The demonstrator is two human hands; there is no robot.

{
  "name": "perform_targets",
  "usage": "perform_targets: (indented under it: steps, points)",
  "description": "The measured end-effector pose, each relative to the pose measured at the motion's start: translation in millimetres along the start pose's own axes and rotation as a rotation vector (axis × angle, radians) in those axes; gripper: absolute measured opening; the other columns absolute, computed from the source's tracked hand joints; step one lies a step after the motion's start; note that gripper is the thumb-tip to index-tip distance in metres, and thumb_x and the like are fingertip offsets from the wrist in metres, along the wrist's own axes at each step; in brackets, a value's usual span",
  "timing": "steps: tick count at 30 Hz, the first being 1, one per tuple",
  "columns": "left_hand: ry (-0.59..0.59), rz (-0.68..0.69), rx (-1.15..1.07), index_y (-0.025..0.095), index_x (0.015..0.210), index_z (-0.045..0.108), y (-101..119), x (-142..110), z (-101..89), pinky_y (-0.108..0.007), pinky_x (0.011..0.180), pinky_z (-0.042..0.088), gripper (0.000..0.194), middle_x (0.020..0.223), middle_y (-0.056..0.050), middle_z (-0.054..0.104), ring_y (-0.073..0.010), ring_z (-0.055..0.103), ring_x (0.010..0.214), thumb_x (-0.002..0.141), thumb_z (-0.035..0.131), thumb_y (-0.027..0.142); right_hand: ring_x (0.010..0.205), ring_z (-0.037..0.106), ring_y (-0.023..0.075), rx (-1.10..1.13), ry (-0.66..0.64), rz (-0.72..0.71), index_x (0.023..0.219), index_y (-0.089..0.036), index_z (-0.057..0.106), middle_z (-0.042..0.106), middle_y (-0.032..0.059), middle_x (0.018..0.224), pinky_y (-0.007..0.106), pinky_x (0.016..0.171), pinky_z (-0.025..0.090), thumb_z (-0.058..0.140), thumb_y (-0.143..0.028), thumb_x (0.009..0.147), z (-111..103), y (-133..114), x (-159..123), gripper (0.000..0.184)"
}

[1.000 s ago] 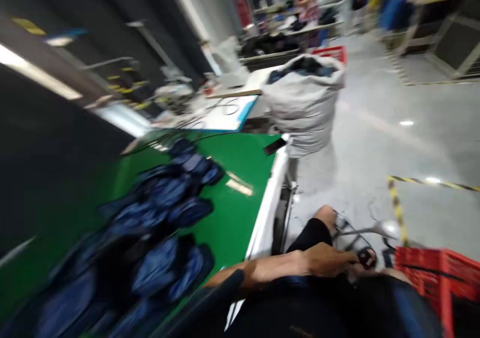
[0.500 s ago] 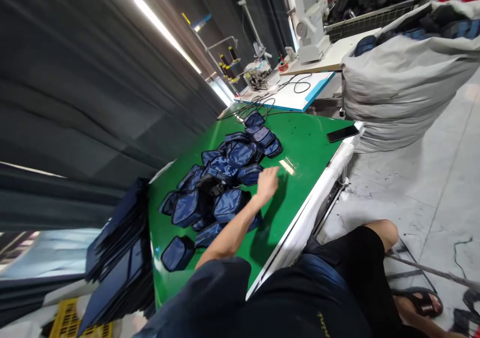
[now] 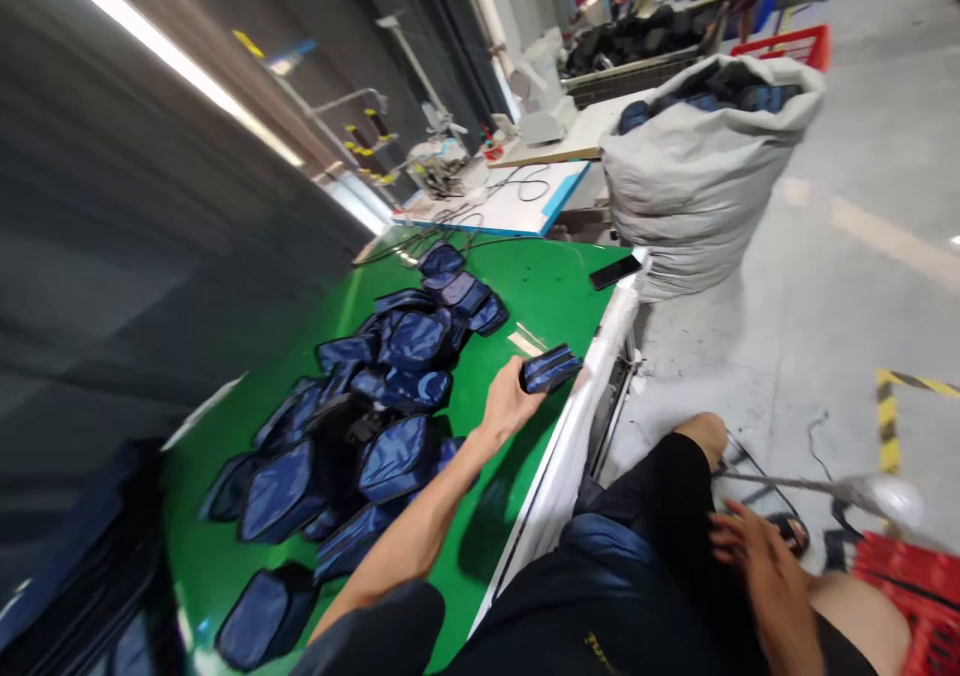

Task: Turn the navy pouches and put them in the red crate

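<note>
Holding a small blue pouch [image 3: 553, 368] in the left hand [image 3: 510, 396], over the green table [image 3: 559, 281] and close beside its white edge [image 3: 585, 406]. Pointing the pouch's long axis away from the fingers, rightward across the table toward that edge. Closed firmly, it seems, around the near end only, leaving the far end free; hard to tell whether touching the tabletop. On the other side of the left hand, a loose heap of similar pouches [image 3: 401, 456], apart from the gripped one; farther off, at the table's corner, a black phone [image 3: 615, 272]. Well apart from the pouch, near the right knee [image 3: 866, 611] and a red crate [image 3: 911, 586], the right hand [image 3: 772, 576], loosely spread, nothing visible in it.
</note>
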State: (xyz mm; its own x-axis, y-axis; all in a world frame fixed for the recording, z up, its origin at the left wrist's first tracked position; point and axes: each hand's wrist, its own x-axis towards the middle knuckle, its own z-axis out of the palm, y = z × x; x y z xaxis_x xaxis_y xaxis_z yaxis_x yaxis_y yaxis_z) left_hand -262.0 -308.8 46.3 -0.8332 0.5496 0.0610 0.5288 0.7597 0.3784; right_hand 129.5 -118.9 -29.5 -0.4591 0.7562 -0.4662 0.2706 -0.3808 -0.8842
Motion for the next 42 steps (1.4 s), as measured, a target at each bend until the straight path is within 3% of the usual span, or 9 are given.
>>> perform_targets:
  steps: [4,8,12,15,20,26,33,38,42]
  points:
    - [0.118,0.351,-0.307,0.025,0.107,0.061,73.1,-62.2,67.9,-0.039,0.087,0.059,0.030,0.102,-0.006,0.077,-0.0258,0.074,0.094,0.079,0.072,0.024,0.087,0.078,0.0301,0.054,-0.184,-0.056,0.108,-0.020,0.076,0.080,0.0128,0.099,0.039,0.065,0.066,0.053,-0.098,0.093,64.6,-41.6,5.2,0.083]
    - [-0.006,0.557,-0.572,0.024,0.110,0.061,121.0,-108.8,104.2,-0.045,0.095,0.061,0.031,0.112,-0.010,0.078,-0.0283,0.076,0.105,0.082,0.073,0.022,0.091,0.072,0.0289,-0.107,0.026,-0.185,0.096,-0.026,0.066,0.076,0.0084,0.096,0.040,0.081,0.060,0.044,-0.081,0.107,71.6,-63.2,7.6,0.061]
    - [-0.588,0.368,-0.727,0.022,0.137,0.059,152.3,-117.4,94.4,-0.049,0.108,0.059,0.065,0.137,-0.013,0.072,-0.0324,0.070,0.125,0.080,0.088,0.036,0.077,0.063,0.0246,-0.406,0.215,-0.307,0.089,-0.027,0.054,0.068,0.0037,0.081,0.036,0.075,0.046,0.034,-0.067,0.113,37.6,-53.2,5.2,0.050]
    - [-0.872,0.194,-0.813,0.024,0.130,0.066,173.4,-111.0,84.9,-0.043,0.100,0.060,0.041,0.118,-0.007,0.074,-0.0275,0.070,0.112,0.102,0.069,0.054,0.069,0.060,0.0219,-0.612,0.221,-0.411,0.086,-0.027,0.049,0.063,0.0013,0.074,0.034,0.070,0.038,0.032,-0.057,0.117,21.6,-49.8,-0.4,0.046]
    - [-0.733,0.200,-0.700,0.021,0.103,0.070,197.6,-109.2,98.6,-0.037,0.089,0.057,0.042,0.094,-0.004,0.072,-0.0227,0.066,0.092,0.112,0.051,0.058,0.068,0.063,0.0204,-0.766,0.171,-0.562,0.085,-0.026,0.054,0.065,0.0024,0.072,0.032,0.071,0.038,0.032,-0.051,0.121,20.1,-47.9,-13.7,0.049]
    - [-0.649,0.579,-0.440,0.023,0.083,0.062,183.9,-124.2,108.9,-0.035,0.080,0.059,0.039,0.076,-0.003,0.063,-0.0184,0.059,0.071,0.112,0.052,0.047,0.056,0.057,0.0239,-0.764,0.591,-0.210,0.085,-0.027,0.061,0.068,0.0081,0.071,0.036,0.058,0.035,0.030,-0.065,0.112,-50.6,15.8,-21.2,0.056]
    - [-0.843,0.990,-0.485,0.017,0.111,0.069,213.5,-154.3,127.1,-0.042,0.115,0.061,0.029,0.141,-0.019,0.074,-0.0286,0.074,0.127,0.113,0.057,0.043,0.064,0.061,0.0298,-0.630,0.763,0.024,0.098,-0.023,0.067,0.070,0.0132,0.081,0.039,0.059,0.042,0.039,-0.062,0.104,-82.0,38.1,-34.0,0.048]
    - [-1.040,0.887,-0.747,0.020,0.117,0.071,252.5,-142.2,103.2,-0.039,0.103,0.065,0.032,0.151,-0.017,0.069,-0.0264,0.078,0.119,0.111,0.059,0.049,0.083,0.070,0.0342,-0.520,1.054,-0.148,0.130,-0.015,0.073,0.075,0.0153,0.097,0.041,0.068,0.053,0.050,-0.070,0.107,-61.7,-5.8,-70.7,0.065]
    - [-1.067,0.498,-1.046,0.024,0.132,0.070,272.3,-131.8,79.5,-0.040,0.101,0.061,0.033,0.117,-0.007,0.076,-0.0243,0.073,0.106,0.106,0.066,0.044,0.070,0.071,0.0301,-0.730,1.103,-0.305,0.126,-0.018,0.081,0.079,0.0098,0.082,0.036,0.058,0.049,0.073,-0.070,0.099,-56.2,-34.7,-93.6,0.059]
